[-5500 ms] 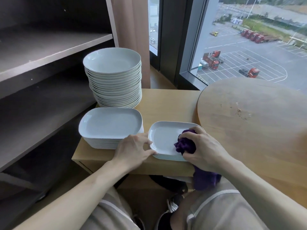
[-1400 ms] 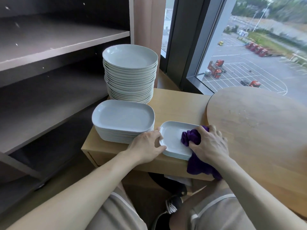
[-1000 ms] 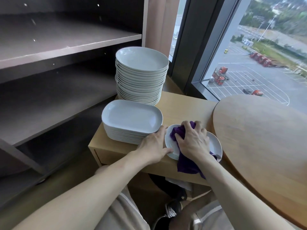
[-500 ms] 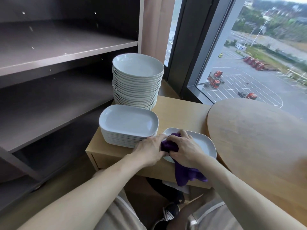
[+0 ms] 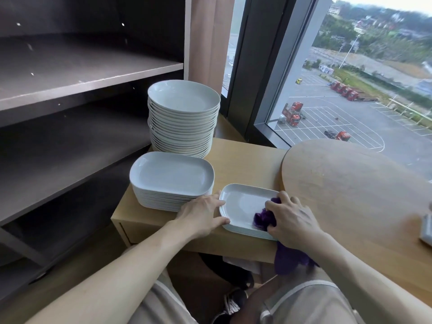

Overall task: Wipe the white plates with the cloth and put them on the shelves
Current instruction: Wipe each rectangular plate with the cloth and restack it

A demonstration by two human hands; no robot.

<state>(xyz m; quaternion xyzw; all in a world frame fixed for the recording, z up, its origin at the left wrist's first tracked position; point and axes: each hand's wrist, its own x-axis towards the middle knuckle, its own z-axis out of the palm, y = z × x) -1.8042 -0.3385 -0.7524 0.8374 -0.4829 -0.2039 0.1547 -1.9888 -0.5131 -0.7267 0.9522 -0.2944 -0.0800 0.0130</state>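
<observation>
The dark grey shelf unit (image 5: 81,85) stands to the left of both hands, and its boards carry no plates yet. A round pale wooden desk top (image 5: 350,195) lies to the right of the right hand. Under the hands is the low pale wooden desk (image 5: 245,160). Beyond the left hand rises a tall stack of round white plates (image 5: 184,99). A lower stack of rectangular white plates (image 5: 171,176) sits just beside that hand.

Between the hands lies the small rectangular white plate (image 5: 243,202) being wiped, close to the desk's front edge. The left hand (image 5: 201,213) is flat, with straight fingers braced against the plate's left rim. The right hand (image 5: 292,220) curls round the bunched purple cloth (image 5: 263,218) and presses it onto the plate's right end. The cloth's tail hangs off the desk front.

The main risk is probably the plate sliding off that front edge if a wiping stroke pulls toward the person, since the left hand only braces it sideways. A wide sweep of the left arm toward the shelves could knock the tall stack.
</observation>
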